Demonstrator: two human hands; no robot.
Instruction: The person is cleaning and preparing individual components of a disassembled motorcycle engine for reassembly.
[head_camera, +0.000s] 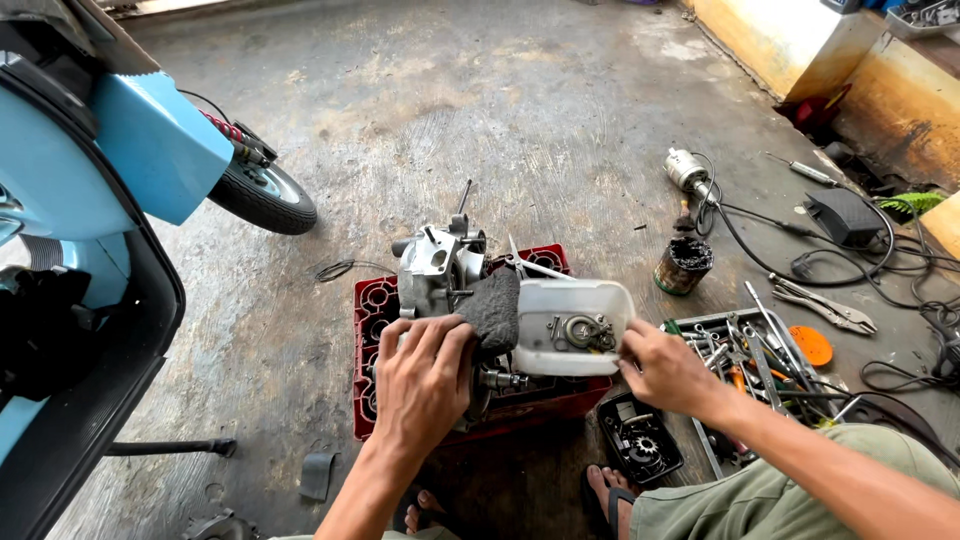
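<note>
Two bare hands at work, listed near to far. Left hand (425, 375): fingers curled, pressing a dark rag (490, 310) against the engine case (438, 270). Right hand (668, 372): fingertips pinching the near right rim of a white plastic tub (540, 350) holding small metal parts (580, 332). Case and tub both sit on a red crate (372, 330), centre floor. Case judged heavy, rigid, probably oily; best gripped by its cast body. Tub judged light, flexible, tippable; hold by the rim. Tool tray (700, 325) right; blue scooter (120, 180) far left.
</note>
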